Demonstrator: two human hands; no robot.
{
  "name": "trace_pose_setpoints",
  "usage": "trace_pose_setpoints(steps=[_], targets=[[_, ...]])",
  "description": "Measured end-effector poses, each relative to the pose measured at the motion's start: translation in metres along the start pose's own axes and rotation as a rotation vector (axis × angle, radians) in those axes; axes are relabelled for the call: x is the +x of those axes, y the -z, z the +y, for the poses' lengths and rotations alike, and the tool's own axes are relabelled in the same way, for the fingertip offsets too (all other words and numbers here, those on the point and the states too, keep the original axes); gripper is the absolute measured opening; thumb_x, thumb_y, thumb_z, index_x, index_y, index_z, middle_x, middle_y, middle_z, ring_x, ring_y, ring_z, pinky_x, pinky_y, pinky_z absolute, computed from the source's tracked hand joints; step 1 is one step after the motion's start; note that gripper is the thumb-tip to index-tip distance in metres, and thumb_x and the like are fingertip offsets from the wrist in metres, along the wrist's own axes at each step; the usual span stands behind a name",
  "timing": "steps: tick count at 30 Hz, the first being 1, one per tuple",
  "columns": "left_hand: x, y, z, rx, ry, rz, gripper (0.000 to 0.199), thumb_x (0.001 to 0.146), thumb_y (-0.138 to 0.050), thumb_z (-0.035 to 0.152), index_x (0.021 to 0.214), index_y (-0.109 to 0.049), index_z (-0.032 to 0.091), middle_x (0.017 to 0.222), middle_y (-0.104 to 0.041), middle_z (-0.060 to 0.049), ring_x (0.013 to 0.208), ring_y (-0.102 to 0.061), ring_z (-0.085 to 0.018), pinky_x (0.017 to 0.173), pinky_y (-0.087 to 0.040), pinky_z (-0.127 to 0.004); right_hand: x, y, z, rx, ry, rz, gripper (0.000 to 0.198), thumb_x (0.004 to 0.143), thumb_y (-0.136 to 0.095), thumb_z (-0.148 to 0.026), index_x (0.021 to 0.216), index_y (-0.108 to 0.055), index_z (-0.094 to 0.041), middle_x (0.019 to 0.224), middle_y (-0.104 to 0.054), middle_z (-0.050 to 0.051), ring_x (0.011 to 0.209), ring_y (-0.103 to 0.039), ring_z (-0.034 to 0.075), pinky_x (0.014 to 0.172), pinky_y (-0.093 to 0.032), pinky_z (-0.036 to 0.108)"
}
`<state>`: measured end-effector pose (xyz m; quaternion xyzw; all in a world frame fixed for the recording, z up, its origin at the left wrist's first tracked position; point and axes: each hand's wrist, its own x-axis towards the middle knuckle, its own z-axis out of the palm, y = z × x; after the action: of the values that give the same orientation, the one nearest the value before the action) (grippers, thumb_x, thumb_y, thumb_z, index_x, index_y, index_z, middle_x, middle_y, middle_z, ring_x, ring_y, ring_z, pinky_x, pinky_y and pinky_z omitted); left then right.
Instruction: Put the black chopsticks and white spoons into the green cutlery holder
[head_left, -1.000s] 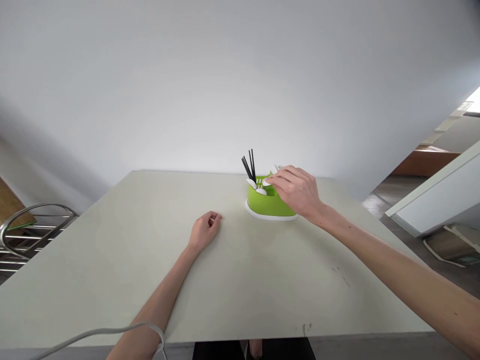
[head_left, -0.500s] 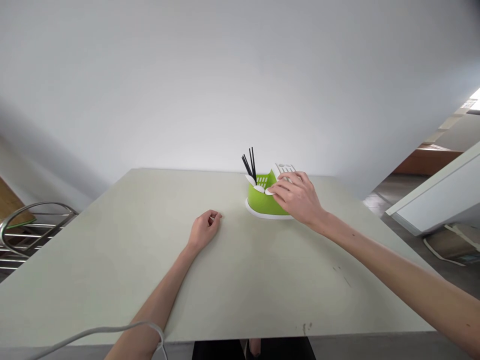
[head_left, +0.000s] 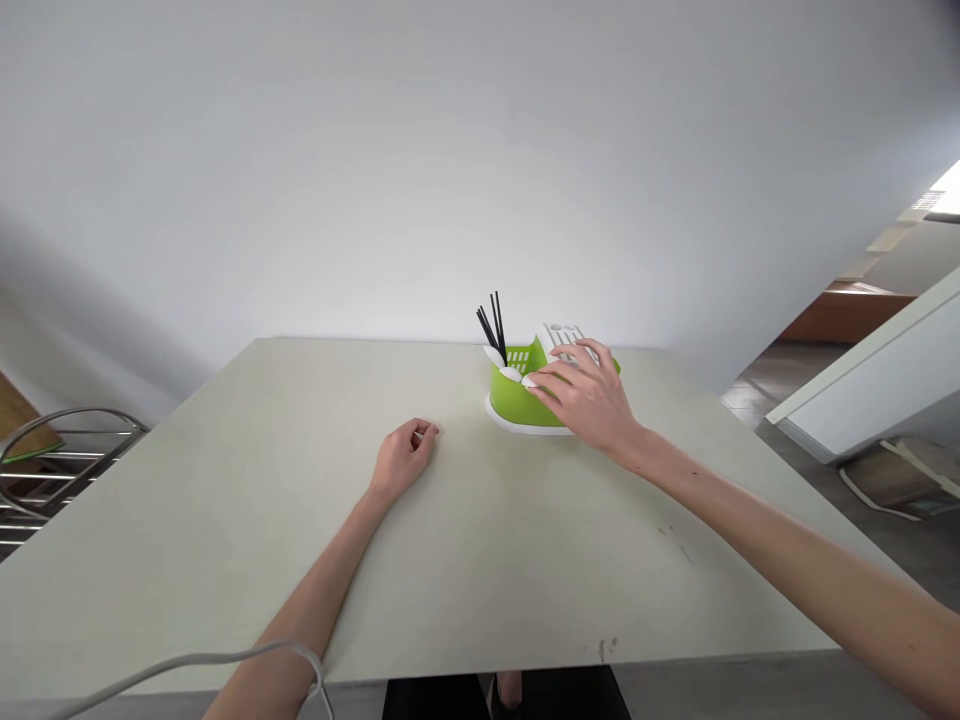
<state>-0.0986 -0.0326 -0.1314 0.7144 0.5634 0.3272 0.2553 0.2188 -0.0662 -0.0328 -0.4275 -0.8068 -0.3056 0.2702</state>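
A green and white cutlery caddy [head_left: 525, 408] stands toward the back of the table, holding several black chopsticks [head_left: 493, 330] that lean left. White spoon ends [head_left: 511, 374] show along its front rim. My right hand [head_left: 592, 400] reaches over the caddy's front, thumb and index finger at the rightmost white spoon [head_left: 529, 381]; the other fingers are spread above. It covers part of the caddy's right side. Loosely curled, my left hand [head_left: 405, 455] rests on the table left of the caddy, and no object shows in it.
The pale table [head_left: 465, 560] meets a white wall [head_left: 375, 180] behind the caddy. A grey cable [head_left: 195, 660] crosses my left forearm. At the left edge stands a metal rack [head_left: 67, 455], and a white panel [head_left: 870, 360] is at the right.
The view has shifted slightly, moving the scene a little left. My right thumb and index finger reach slightly farther over the rightmost spoon. My left hand stays in place.
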Motion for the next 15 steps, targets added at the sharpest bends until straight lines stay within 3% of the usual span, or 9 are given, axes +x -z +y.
trace_pose_setpoints(steps=[6, 11, 15], targets=[[0.001, 0.001, 0.001, 0.01, 0.0, 0.015, 0.035, 0.096, -0.049, 0.051, 0.091, -0.071, 0.023, 0.073, -0.066, 0.0, 0.066, -0.055, -0.018, 0.064, -0.042, -0.03, 0.003, -0.003, -0.002, 0.037, -0.027, -0.013, 0.018, 0.103, -0.061, -0.021, 0.105, -0.078, -0.028, 0.103, -0.081, 0.004, 0.119, -0.062, 0.03, 0.116, -0.035, 0.056], [0.001, 0.003, 0.002, 0.01, 0.008, 0.008, 0.037, 0.096, -0.049, 0.053, 0.092, -0.07, 0.023, 0.074, -0.067, -0.001, 0.067, -0.055, -0.018, 0.065, -0.042, -0.03, 0.0, 0.016, 0.007, 0.083, -0.088, 0.015, 0.026, 0.104, -0.06, -0.03, 0.128, -0.068, -0.026, 0.127, -0.073, 0.011, 0.125, -0.06, 0.031, 0.112, -0.041, 0.051], [0.002, 0.003, 0.002, 0.019, 0.015, 0.004, 0.037, 0.096, -0.049, 0.053, 0.093, -0.071, 0.023, 0.075, -0.067, -0.001, 0.067, -0.055, -0.018, 0.066, -0.043, -0.03, -0.01, 0.03, 0.012, 0.139, -0.176, 0.043, 0.034, 0.105, -0.056, -0.03, 0.138, -0.058, -0.025, 0.132, -0.067, 0.015, 0.125, -0.06, 0.033, 0.109, -0.045, 0.05]])
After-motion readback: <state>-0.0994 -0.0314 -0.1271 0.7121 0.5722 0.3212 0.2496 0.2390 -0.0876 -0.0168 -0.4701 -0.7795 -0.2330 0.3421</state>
